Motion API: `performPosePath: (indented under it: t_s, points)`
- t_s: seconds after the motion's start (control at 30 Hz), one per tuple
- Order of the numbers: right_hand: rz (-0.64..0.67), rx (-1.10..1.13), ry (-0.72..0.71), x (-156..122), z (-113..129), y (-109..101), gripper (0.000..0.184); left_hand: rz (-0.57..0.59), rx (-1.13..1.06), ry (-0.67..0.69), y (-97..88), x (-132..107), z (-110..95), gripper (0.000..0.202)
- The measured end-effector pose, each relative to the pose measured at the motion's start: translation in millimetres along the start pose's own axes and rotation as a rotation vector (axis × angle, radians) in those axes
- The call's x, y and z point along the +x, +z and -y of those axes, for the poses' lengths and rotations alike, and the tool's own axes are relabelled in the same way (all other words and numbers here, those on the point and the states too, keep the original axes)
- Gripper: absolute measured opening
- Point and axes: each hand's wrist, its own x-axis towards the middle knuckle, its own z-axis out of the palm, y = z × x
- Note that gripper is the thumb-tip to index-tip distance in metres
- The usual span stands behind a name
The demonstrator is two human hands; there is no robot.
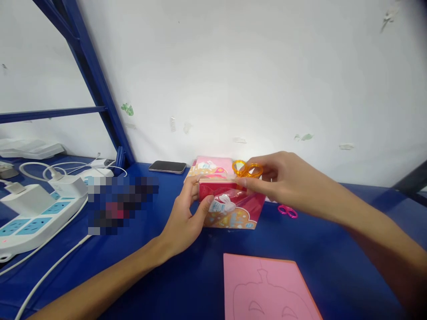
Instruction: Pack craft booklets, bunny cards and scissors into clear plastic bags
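Observation:
A pink and red printed box [230,209] sits on the blue table [167,275] near the wall. My left hand [187,220] grips its left end, thumb and fingers closed on the side. My right hand [283,182] reaches over the top of the box, fingers pinched on small orange-handled scissors [247,169] held at the box's upper edge. A pink sheet [267,289] with a drawn outline lies in front, close to me.
Small pink scissors [287,211] lie right of the box. A dark phone [167,167] rests by the wall. White power strips with chargers and cables [40,206] fill the left side. A blue metal frame [93,84] leans against the white wall.

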Motion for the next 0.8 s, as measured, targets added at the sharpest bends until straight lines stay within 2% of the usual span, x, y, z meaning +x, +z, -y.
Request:
performPosePath:
  t_s: [0.43, 0.67, 0.8]
  points:
    - [-0.034, -0.103, 0.007, -2, -3, -5, 0.027, 0.002, -0.037, -0.039, 0.8, 1, 0, 0.036]
    - [-0.097, -0.157, 0.017, -7, -3, -17, 0.032, 0.035, -0.048, -0.037, -1.1, -3, -4, 0.033]
    - [-0.097, -0.269, 0.002, -5, -16, -18, 0.040, 0.029, -0.042, -0.050, -0.1, -2, -3, 0.036]
